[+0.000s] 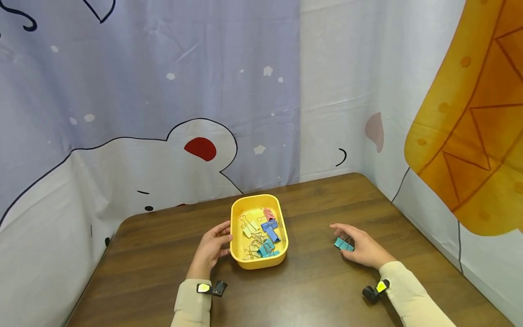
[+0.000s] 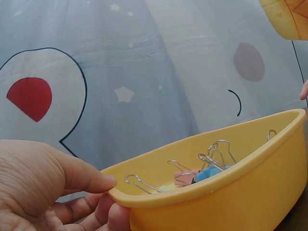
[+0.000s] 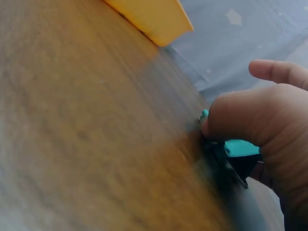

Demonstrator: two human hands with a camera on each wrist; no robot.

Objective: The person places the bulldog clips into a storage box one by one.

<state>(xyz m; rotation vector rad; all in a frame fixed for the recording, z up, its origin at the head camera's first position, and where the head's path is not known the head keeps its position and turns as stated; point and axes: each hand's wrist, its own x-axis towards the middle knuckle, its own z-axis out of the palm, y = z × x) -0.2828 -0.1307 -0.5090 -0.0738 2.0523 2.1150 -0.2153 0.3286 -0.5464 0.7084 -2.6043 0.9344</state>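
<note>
A yellow plastic bin (image 1: 283, 245) stands on the table, with several binder clips in pink, blue, pale yellow and teal lying inside. My left hand (image 1: 212, 245) grips the bin's left side. In the left wrist view its thumb (image 2: 103, 183) presses at the rim while the other fingers curl below it on the outside. Over on the right, my right hand (image 1: 363, 245) has thumb and fingers about a teal binder clip (image 1: 344, 244) low over the tabletop. In the right wrist view, the bent thumb hides part of that clip (image 3: 243, 148).
The brown wooden table (image 1: 314, 290) has rounded far corners. Behind it and along the right side hangs a printed curtain (image 1: 261, 91), close to the table's edges. Each wrist wears a small black camera on a strap.
</note>
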